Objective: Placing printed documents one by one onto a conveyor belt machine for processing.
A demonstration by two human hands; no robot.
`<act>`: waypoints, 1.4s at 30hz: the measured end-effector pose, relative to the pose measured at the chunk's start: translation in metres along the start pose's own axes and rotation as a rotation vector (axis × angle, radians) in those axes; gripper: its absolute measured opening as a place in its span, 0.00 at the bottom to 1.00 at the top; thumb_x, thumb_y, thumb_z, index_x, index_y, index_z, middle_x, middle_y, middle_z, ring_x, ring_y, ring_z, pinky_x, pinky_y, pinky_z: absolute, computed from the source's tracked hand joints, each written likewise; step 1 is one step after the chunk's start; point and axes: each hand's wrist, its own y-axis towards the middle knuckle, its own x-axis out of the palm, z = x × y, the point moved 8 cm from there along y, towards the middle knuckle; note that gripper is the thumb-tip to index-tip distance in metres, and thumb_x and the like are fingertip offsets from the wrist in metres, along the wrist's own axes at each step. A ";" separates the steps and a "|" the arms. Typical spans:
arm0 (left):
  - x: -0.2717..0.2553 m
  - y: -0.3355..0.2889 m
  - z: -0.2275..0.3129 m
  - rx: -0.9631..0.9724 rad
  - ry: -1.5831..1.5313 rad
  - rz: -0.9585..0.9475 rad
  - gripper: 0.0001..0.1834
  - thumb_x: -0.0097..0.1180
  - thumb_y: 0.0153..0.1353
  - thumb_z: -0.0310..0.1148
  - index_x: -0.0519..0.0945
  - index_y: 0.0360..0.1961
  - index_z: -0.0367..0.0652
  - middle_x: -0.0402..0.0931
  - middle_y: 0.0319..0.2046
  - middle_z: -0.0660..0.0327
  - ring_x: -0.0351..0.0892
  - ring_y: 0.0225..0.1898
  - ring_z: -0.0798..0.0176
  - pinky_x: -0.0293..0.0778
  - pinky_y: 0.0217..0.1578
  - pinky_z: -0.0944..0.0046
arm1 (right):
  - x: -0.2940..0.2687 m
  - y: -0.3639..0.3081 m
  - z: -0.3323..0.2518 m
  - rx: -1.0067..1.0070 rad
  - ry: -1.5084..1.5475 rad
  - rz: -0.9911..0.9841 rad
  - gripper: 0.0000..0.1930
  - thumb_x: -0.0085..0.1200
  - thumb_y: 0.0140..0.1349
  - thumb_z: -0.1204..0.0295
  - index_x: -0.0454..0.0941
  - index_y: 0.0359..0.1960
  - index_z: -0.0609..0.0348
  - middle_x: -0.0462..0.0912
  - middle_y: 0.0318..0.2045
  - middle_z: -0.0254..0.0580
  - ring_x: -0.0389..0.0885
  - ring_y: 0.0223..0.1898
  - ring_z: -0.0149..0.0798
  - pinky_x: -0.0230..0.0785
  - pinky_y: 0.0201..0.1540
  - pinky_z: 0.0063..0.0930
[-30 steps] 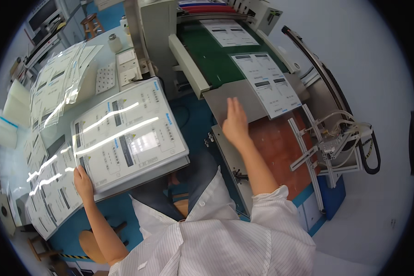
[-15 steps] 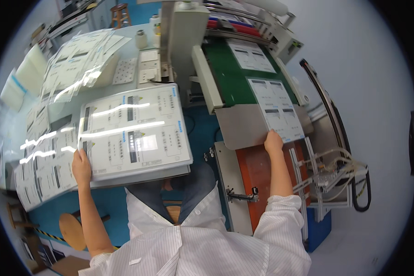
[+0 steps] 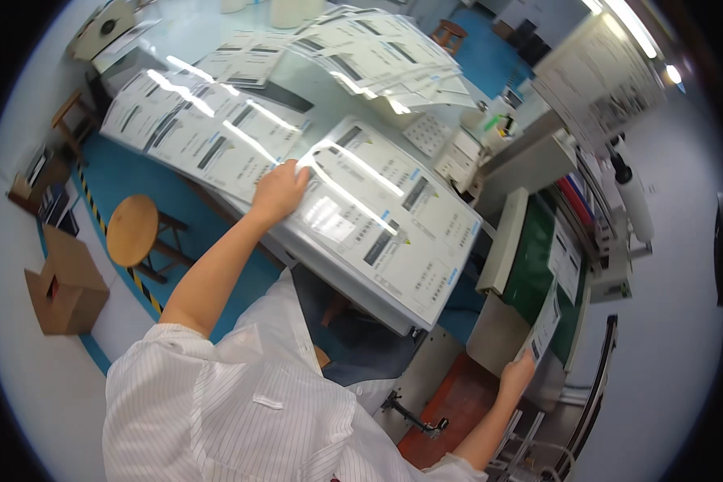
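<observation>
A thick stack of glossy printed sheets (image 3: 377,233) lies in front of me. My left hand (image 3: 281,193) is closed on the left edge of its top sheet, thumb uppermost. To the right, my right hand (image 3: 519,373) pinches the near end of a single printed sheet (image 3: 545,325). That sheet is tilted up, seen nearly edge-on, above the machine's metal outfeed plate (image 3: 494,331). Another printed sheet (image 3: 565,261) rests flat on the green conveyor belt (image 3: 530,277) beyond it.
More printed sheets (image 3: 209,132) spread over the table at left, with a fanned pile (image 3: 386,52) farther back. The machine's grey housing (image 3: 530,165) rises beside the table. A wooden stool (image 3: 132,230) and an open cardboard box (image 3: 71,281) stand on the floor at left.
My view has swung to the left. My right hand has lifted the sheet off the outfeed plate and turned it up on edge. My left hand stays at the stack's left edge.
</observation>
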 end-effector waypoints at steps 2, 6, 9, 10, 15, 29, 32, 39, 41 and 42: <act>-0.002 -0.001 0.003 0.010 -0.059 0.053 0.20 0.44 0.65 0.43 0.76 0.46 0.36 0.78 0.39 0.42 0.77 0.42 0.40 0.69 0.49 0.47 | -0.032 -0.025 -0.059 -0.008 0.066 0.014 0.21 0.42 0.53 0.88 0.73 0.50 0.72 0.79 0.42 0.67 0.77 0.45 0.63 0.70 0.49 0.47; -0.023 -0.010 0.016 0.279 -0.083 0.413 0.20 0.47 0.64 0.39 0.74 0.53 0.41 0.81 0.36 0.49 0.75 0.45 0.43 0.69 0.49 0.51 | -0.070 -0.084 -0.164 -0.333 0.313 0.179 0.22 0.40 0.54 0.88 0.74 0.51 0.69 0.79 0.46 0.63 0.78 0.48 0.60 0.69 0.53 0.44; -0.042 -0.012 0.024 0.421 -0.138 0.486 0.18 0.50 0.63 0.39 0.78 0.50 0.43 0.82 0.35 0.54 0.73 0.45 0.50 0.68 0.49 0.56 | -0.061 -0.116 -0.206 -0.607 0.350 0.178 0.21 0.42 0.55 0.88 0.75 0.50 0.69 0.79 0.48 0.59 0.77 0.50 0.59 0.70 0.55 0.43; -0.041 -0.006 0.017 0.378 -0.313 0.353 0.17 0.50 0.64 0.41 0.80 0.47 0.41 0.82 0.35 0.55 0.74 0.41 0.54 0.69 0.46 0.60 | -0.051 -0.127 -0.217 -0.725 0.349 0.130 0.19 0.44 0.56 0.87 0.76 0.50 0.69 0.78 0.48 0.57 0.77 0.51 0.58 0.70 0.56 0.42; -0.014 0.000 -0.002 -0.195 -1.160 -0.499 0.26 0.50 0.66 0.49 0.82 0.40 0.33 0.80 0.29 0.62 0.71 0.27 0.74 0.65 0.28 0.74 | -0.017 -0.142 -0.227 -0.831 0.326 0.103 0.22 0.42 0.54 0.88 0.76 0.51 0.66 0.79 0.49 0.53 0.76 0.54 0.54 0.68 0.59 0.45; -0.030 0.004 -0.005 0.217 -0.292 0.085 0.09 0.58 0.56 0.29 0.80 0.35 0.34 0.76 0.23 0.56 0.74 0.25 0.64 0.71 0.30 0.66 | 0.010 -0.114 -0.245 -0.625 0.376 -0.064 0.26 0.39 0.57 0.87 0.71 0.58 0.60 0.70 0.61 0.50 0.64 0.65 0.50 0.50 0.68 0.46; -0.025 0.003 -0.002 0.222 -0.271 0.091 0.09 0.57 0.56 0.28 0.79 0.36 0.34 0.75 0.23 0.57 0.73 0.25 0.64 0.70 0.31 0.64 | 0.016 -0.111 -0.241 -0.590 0.407 -0.094 0.26 0.39 0.57 0.87 0.71 0.59 0.59 0.68 0.63 0.51 0.62 0.66 0.51 0.49 0.68 0.45; -0.022 -0.004 -0.003 0.233 -0.267 0.208 0.09 0.56 0.57 0.28 0.79 0.38 0.34 0.74 0.27 0.56 0.72 0.27 0.62 0.70 0.32 0.63 | 0.025 -0.102 -0.234 -0.464 0.580 -0.101 0.26 0.36 0.59 0.85 0.70 0.60 0.59 0.62 0.66 0.52 0.51 0.70 0.55 0.43 0.70 0.43; -0.021 -0.005 -0.006 0.235 -0.222 0.215 0.09 0.56 0.58 0.28 0.79 0.39 0.35 0.74 0.29 0.56 0.72 0.27 0.61 0.71 0.33 0.63 | 0.026 -0.100 -0.233 -0.442 0.631 -0.101 0.23 0.35 0.64 0.81 0.70 0.60 0.61 0.61 0.67 0.53 0.52 0.70 0.53 0.44 0.70 0.40; -0.021 -0.004 -0.005 0.262 -0.182 0.226 0.10 0.56 0.58 0.28 0.79 0.40 0.35 0.74 0.30 0.56 0.73 0.28 0.61 0.71 0.34 0.62 | 0.027 -0.099 -0.231 -0.440 0.633 -0.106 0.23 0.35 0.64 0.81 0.70 0.60 0.61 0.61 0.67 0.53 0.52 0.70 0.53 0.44 0.70 0.40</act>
